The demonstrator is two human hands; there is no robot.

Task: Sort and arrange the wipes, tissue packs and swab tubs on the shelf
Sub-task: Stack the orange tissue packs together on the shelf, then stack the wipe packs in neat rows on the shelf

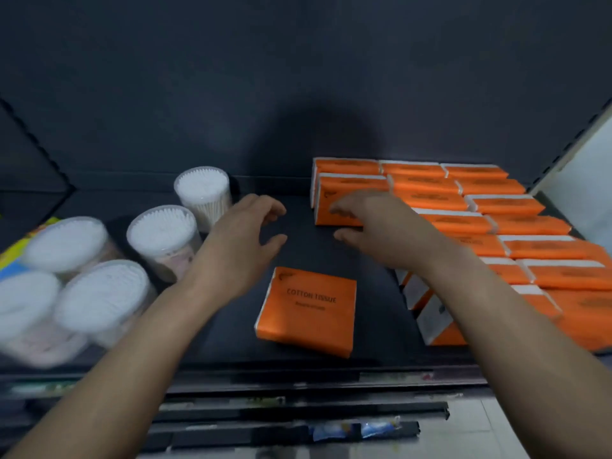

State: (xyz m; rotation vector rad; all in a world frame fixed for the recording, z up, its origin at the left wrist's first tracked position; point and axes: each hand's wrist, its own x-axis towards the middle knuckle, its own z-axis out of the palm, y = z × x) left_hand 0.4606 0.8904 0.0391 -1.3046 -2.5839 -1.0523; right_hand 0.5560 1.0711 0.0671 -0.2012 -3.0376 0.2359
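Orange tissue pack [306, 311] is lying flat by the shelf [308, 240] front edge, long side running front-to-back, open room behind it. Your left hand [243, 233] and right hand [374, 226] are hovering open, gripping nothing.

Both bare arms reach forward from the lower corners and draw closer together towards the hands. The left forearm [132, 342] rises from the bottom left, the right forearm [496, 309] from the bottom right. The left hand [245, 233] shows its back, with fingers loosely curved and the left thumb [275, 241] spread below them, an open C holding nothing. The right hand [374, 226] mirrors it, fingers bent forward and the right thumb [346, 235] apart beneath them. The hands are near each other, not touching
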